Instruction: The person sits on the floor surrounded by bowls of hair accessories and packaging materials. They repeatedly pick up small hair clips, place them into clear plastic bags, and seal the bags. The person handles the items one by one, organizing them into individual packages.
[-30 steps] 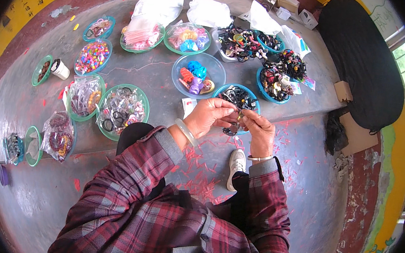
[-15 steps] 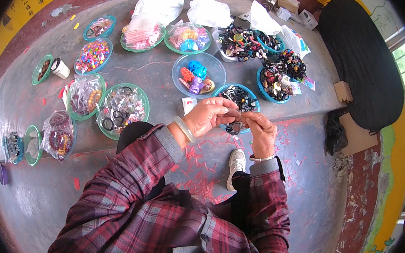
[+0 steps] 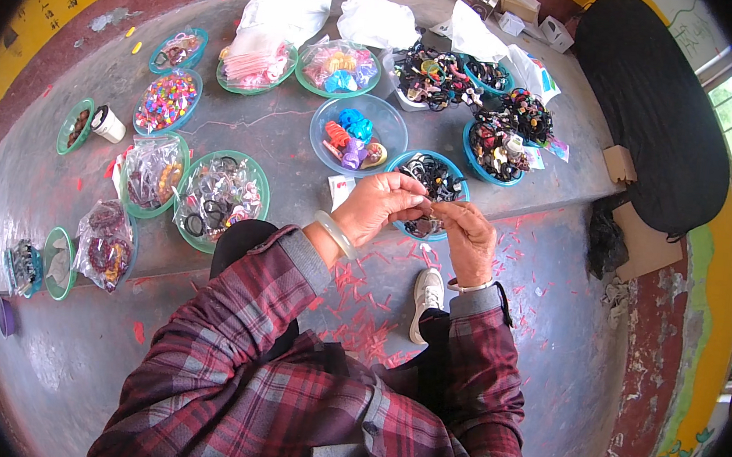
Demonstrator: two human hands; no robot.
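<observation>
My left hand [image 3: 375,210] and my right hand [image 3: 469,240] meet fingertip to fingertip over the near edge of a blue bowl [image 3: 466,191] of black hair ties [image 3: 435,175]. Both are closed in a pinch on something small and thin, too fine to make out. Just under the fingers shows a brownish, partly see-through piece [image 3: 423,226]; whether it hangs from them or lies in the bowl, I cannot tell. Behind stands a clear blue bowl [image 3: 318,127] with blue, red and purple hair accessories [image 3: 355,139].
Bowls of bagged hair ties [image 3: 224,197], colourful beads [image 3: 168,102] and pink packets [image 3: 257,64] fill the raised concrete ledge to the left and behind. More hair ties [image 3: 438,77] are heaped at the back right. Red scraps [image 3: 365,330] litter the floor around my shoe [image 3: 428,301].
My right hand has shifted slightly left and up, its fingertips closer to the left ones. The dark strip seen between the fingers earlier no longer shows plainly.
</observation>
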